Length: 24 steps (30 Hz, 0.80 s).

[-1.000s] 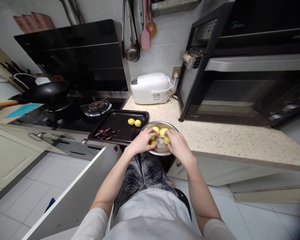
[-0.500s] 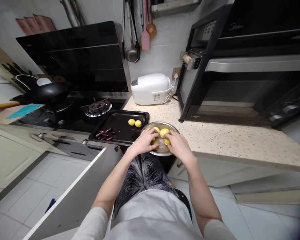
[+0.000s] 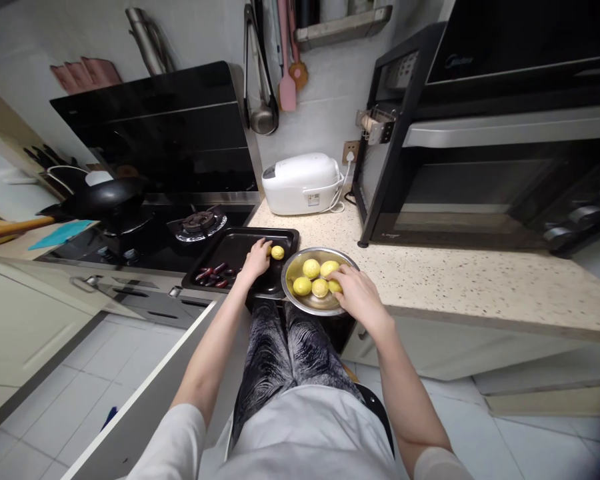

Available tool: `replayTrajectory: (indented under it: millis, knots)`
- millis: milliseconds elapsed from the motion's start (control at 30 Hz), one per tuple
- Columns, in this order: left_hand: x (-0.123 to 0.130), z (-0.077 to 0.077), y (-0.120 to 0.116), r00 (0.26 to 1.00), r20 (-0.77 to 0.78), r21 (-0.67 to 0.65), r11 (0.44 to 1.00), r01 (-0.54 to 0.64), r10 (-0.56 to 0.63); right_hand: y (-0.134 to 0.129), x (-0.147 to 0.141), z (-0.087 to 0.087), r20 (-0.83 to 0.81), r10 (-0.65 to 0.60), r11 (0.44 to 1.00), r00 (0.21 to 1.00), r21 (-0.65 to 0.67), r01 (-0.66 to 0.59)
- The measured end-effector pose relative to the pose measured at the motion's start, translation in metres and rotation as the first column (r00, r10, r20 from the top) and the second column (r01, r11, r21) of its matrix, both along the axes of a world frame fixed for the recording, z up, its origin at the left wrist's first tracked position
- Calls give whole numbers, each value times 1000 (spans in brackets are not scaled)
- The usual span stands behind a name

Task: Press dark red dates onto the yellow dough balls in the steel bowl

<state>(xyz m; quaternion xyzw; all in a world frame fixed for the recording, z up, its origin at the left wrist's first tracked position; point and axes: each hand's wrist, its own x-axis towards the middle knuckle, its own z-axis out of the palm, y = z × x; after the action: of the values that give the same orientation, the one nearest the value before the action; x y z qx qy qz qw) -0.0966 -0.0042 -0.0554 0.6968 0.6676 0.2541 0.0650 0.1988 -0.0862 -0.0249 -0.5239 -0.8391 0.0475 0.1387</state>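
My left hand reaches over the black baking tray. Its fingers are closed round a lemon there, mostly covered by the fingertips. A second lemon lies just right of it. Several dark red, elongated fruits are grouped at the tray's left front. Beside the tray, a round metal bowl holds several yellow lemons. My right hand comes over the bowl's right rim, its fingers curled on a lemon at that side.
Behind the bowl, a white appliance with a cord stands on the speckled counter. A large oven is at the right. To the left are a gas burner and a black wok. An open cabinet door juts out at my left.
My left hand has left the bowl and moved left to a lemon on the tray. My right hand stays at the bowl's right side. The view has shifted slightly.
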Motion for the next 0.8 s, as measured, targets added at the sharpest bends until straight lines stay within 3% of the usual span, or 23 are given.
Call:
replayTrajectory:
  millis: [167, 333, 433, 600, 800]
  knots:
    - [-7, -2, 5, 1000, -12, 18, 1000, 23, -23, 1, 0, -3, -16, 2, 999, 1000, 38, -2]
    - [2, 12, -16, 999, 34, 98, 995, 24, -27, 1, 0, -5, -53, 0, 1000, 999, 13, 0]
    - [19, 26, -42, 971, 172, 198, 971, 133, -168, 2, 0, -7, -71, 4, 1000, 997, 18, -2]
    - [57, 44, -90, 851, 268, 197, 890, 411, -452, 6, 1, -12, -77, 35, 999, 996, 32, -32]
    - [81, 42, -112, 793, 241, 111, 827, 551, -560, 10, 0, -14, -96, 88, 996, 991, 35, -85]
